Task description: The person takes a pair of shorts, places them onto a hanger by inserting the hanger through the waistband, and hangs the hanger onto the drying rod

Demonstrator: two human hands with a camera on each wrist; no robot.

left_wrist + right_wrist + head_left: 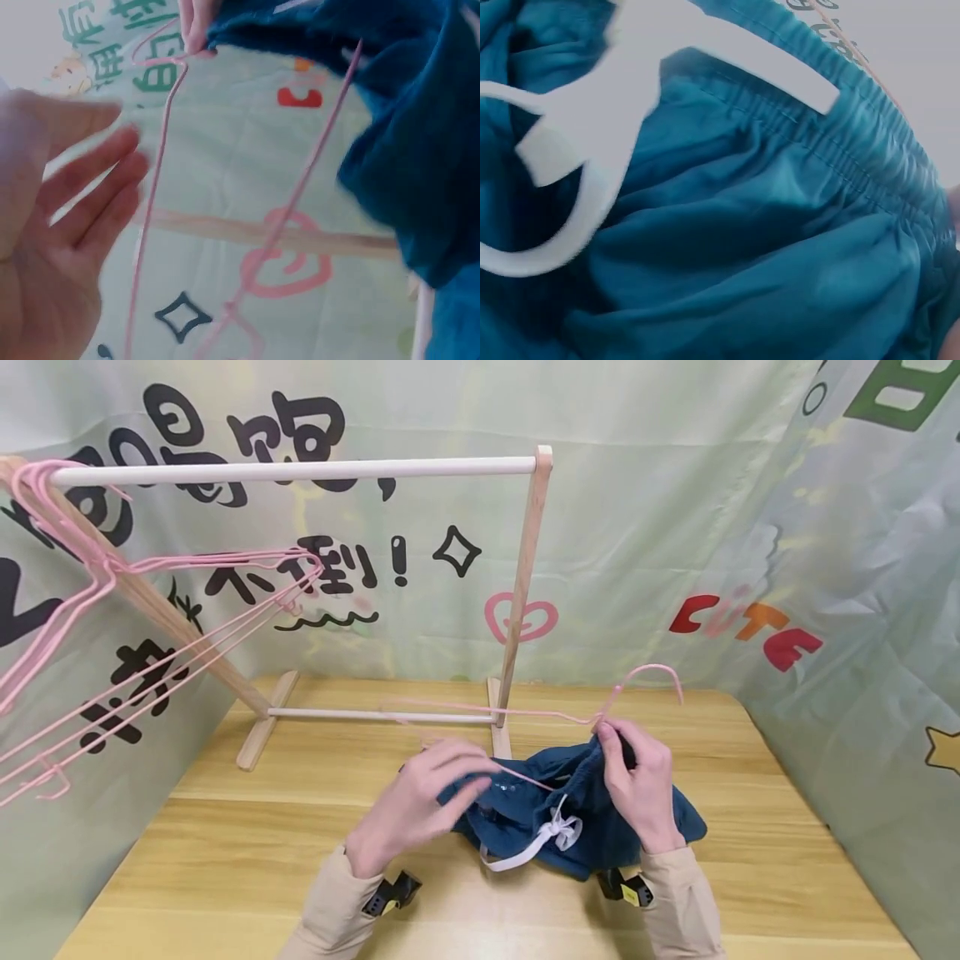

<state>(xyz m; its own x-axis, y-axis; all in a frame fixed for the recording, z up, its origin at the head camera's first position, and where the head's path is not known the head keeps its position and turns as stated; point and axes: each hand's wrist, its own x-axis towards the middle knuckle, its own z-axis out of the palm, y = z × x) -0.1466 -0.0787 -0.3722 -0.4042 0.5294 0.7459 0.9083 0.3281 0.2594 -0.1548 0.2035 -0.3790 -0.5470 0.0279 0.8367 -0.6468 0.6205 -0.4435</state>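
Note:
A pink wire hanger (648,667) points its hook up and right in the head view, and part of its lower bar passes into the dark blue shorts (600,835). My right hand (643,781) pinches the gathered waistband (795,142) together with the hanger near its neck. On the front of the shorts a white drawstring (557,832) is tied in a bow. My left hand (427,793) hovers beside the left part of the shorts, fingers loosely extended. The left wrist view shows that hand (67,202) apart from the hanger wire (155,187), holding nothing.
A wooden rack with a white top rail (300,471) stands at the back left. Several pink hangers (97,556) hang at its left end and reach towards me. The rack's feet (267,720) rest on the wooden table (750,877). A printed cloth (637,527) encloses the back and sides.

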